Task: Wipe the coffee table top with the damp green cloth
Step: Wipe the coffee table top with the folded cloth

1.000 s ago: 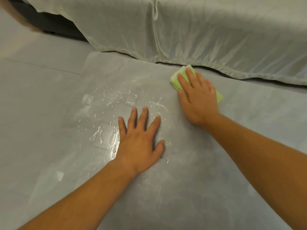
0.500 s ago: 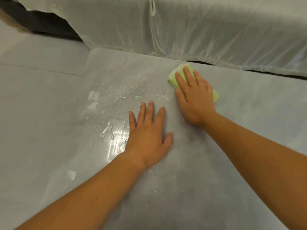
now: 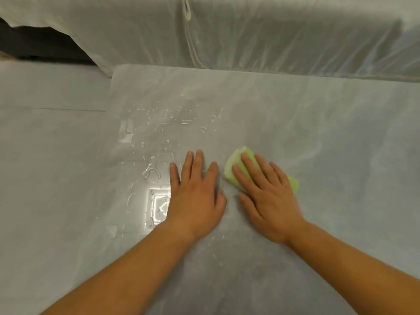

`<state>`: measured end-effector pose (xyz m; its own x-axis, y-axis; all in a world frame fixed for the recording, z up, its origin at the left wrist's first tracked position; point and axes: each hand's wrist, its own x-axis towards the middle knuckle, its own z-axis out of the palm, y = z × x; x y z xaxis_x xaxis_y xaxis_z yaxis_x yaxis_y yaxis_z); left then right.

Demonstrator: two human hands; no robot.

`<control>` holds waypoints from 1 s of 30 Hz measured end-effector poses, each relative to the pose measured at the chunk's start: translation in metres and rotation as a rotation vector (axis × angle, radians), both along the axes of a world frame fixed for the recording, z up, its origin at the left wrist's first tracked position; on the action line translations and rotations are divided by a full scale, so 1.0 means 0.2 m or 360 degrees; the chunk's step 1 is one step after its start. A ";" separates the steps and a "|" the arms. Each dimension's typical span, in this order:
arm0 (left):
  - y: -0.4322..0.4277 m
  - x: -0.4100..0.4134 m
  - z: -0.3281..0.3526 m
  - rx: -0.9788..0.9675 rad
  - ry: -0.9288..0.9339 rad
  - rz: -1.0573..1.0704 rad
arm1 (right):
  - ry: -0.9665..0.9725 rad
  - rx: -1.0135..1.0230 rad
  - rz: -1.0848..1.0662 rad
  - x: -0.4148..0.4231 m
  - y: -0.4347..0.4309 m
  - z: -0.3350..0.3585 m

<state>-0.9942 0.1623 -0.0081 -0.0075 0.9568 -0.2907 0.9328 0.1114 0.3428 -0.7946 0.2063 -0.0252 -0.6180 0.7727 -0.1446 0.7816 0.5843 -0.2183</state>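
Two hands: both lie flat on the tabletop (image 3: 295,123), side by side and close, not touching.
Right hand (image 3: 269,196): palm down on the green cloth (image 3: 236,164), fingers spread and pressing; its grip is a flat press, not a clench, with nothing pinched between the fingers.
Left hand (image 3: 196,194): empty, fingers released and splayed on the bare surface, seemingly bracing the person's weight.
Cloth position: folded into a thick pad just right of the tabletop's middle, mostly under the right hand; one end shows past the fingertips and a corner peeks out by the little finger.
Water: droplets (image 3: 168,123) and a small puddle (image 3: 152,171) sit just left of the left hand, with a bright glare patch (image 3: 159,201) beside the wrist.
Handling: the cloth looks soft, light and limp, and being damp it should cling a little and slide smoothly under pressure. I'd judge the broad flat palm the best hold, since pinching an edge would let it unfold or bunch.
Progress: the wet patch on the left looks unwiped, so I'd say the job is only partly done.
Risk: the slick surface may let the bracing hand slip.
Behind: a pale draped cover (image 3: 250,35) hangs along the far edge.
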 end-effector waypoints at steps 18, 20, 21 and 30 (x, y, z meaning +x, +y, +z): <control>-0.36 -0.05 -0.13 0.0114 0.0249 -0.0241 | -0.0060 -0.0028 -0.0228 0.17 -0.30 0.00; -0.37 -0.04 -0.12 0.0109 0.0246 -0.0223 | -0.0044 -0.0025 -0.0468 0.11 -0.31 -0.01; -0.37 -0.03 -0.11 0.0111 0.0232 -0.0200 | -0.0043 -0.0006 -0.0503 0.10 -0.37 -0.01; -0.80 0.12 -0.02 0.0134 0.0030 -0.0047 | -0.0116 0.0044 -0.0063 0.39 -0.70 -0.02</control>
<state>-0.9693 0.0027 -0.0122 0.0164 0.9778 -0.2090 0.9416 0.0552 0.3321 -0.7175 0.0661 -0.0287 -0.5758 0.8005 -0.1662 0.8173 0.5579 -0.1443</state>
